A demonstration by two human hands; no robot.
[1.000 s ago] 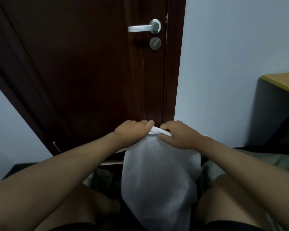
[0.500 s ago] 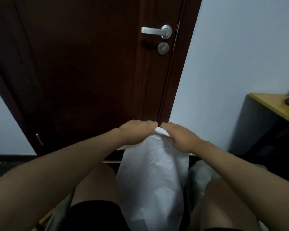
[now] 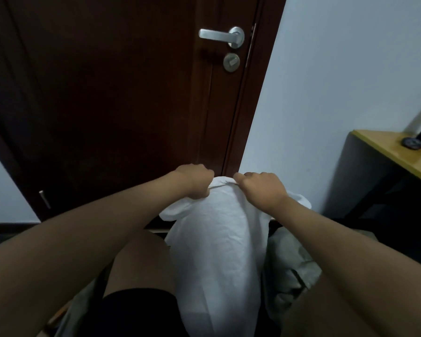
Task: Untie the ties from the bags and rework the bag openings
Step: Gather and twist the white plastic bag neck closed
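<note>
At the centre of the frame, the white bag (image 3: 216,251) stands between the person's knees. The left hand (image 3: 196,182) and right hand (image 3: 260,190) each clamp a grip on its top edge, fingers curled into the fabric, close together. Behind them are a dark door (image 3: 107,105) and, at right, a desk (image 3: 399,154) edge.

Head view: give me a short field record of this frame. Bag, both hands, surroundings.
bag: white bag, upright between the person's knees
bag top: gathered fabric edge, pulled between the two hands
tie: not visible
left hand: left hand, fingers curled, grip on the top edge's left side
right hand: right hand, fingers curled, grip on the top edge's right side
behind: dark wooden door with metal lever handle
right edge: yellow-topped desk
</note>
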